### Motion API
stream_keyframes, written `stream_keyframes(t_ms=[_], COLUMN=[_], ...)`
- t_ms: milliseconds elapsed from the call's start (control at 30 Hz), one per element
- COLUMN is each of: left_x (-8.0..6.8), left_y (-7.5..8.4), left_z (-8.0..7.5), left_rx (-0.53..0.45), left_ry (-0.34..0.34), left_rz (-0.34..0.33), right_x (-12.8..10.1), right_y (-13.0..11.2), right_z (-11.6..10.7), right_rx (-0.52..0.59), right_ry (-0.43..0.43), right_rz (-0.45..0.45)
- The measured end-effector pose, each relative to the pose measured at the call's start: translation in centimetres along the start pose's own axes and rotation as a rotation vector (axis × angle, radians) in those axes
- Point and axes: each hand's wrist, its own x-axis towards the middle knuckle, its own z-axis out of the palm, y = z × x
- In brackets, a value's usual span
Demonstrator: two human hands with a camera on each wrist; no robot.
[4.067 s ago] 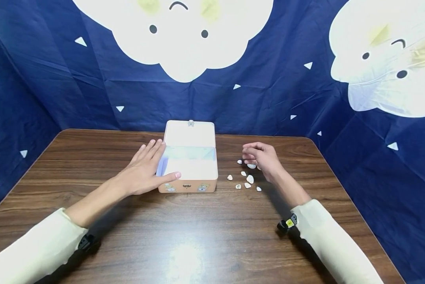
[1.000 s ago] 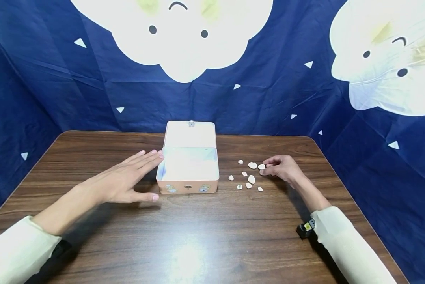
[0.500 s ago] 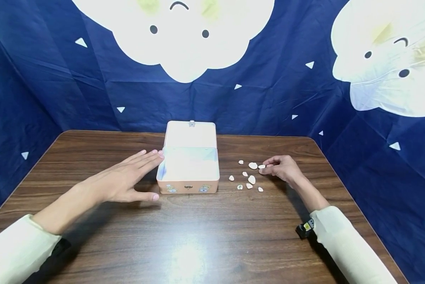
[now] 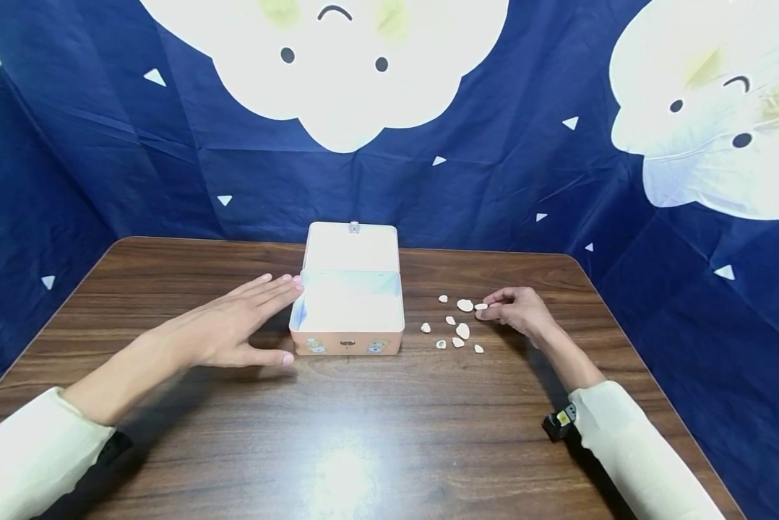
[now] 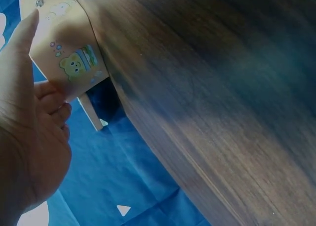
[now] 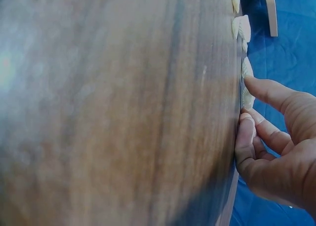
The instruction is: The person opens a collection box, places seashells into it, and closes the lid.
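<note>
A pale orange tin box (image 4: 331,341) with bear pictures stands with its lid (image 4: 353,247) raised and its white inside showing. My left hand (image 4: 223,328) lies at the box's left side, fingers straight, fingertips right at the rim. In the left wrist view, the thumb overlaps the box's front (image 5: 59,48). To the right of the box, my right hand (image 4: 522,312) pinches a small white seashell (image 4: 481,307) between thumb and fingers, low at the tabletop. Ridges show on this shell (image 6: 248,92) in the right wrist view.
Several other white seashells (image 4: 462,331) lie scattered between the box and my right hand. Brown wood-grain table (image 4: 389,433) spreads under everything. A dark blue cloth (image 4: 259,173) with white cloud faces hangs behind the table's far edge.
Since the earliest frame, my left hand has drawn back leftward from over the box's rim. My right hand has moved right and down onto the rightmost seashell, which now lies tilted flatter in its fingers.
</note>
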Motion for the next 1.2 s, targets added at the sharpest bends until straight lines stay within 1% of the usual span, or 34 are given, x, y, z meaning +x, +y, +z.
stream_keyframes(t_ms=[267, 533, 700, 833, 1200], left_x=[-0.06, -0.19, 0.1, 0.29, 0.34], left_y=[-0.01, 0.03, 0.02, 0.0, -0.15], left_z=[-0.01, -0.24, -0.35, -0.22, -0.38], left_rx=[-0.012, -0.008, -0.018, -0.018, -0.013], left_ry=[0.001, -0.012, -0.003, -0.005, -0.014], left_rz=[-0.002, 0.0, 0.008, 0.023, 0.014], right_x=[-0.01, -0.03, 0.09, -0.03, -0.13], right_y=[0.19, 0.26, 0.05, -0.02, -0.35], right_z=[0.26, 0.47, 0.31, 0.17, 0.07], right_rx=[-0.034, -0.04, -0.048, -0.069, -0.08], right_ry=[0.026, 0.019, 0.041, 0.042, 0.055], right_rz=[-0.005, -0.008, -0.011, -0.004, 0.002])
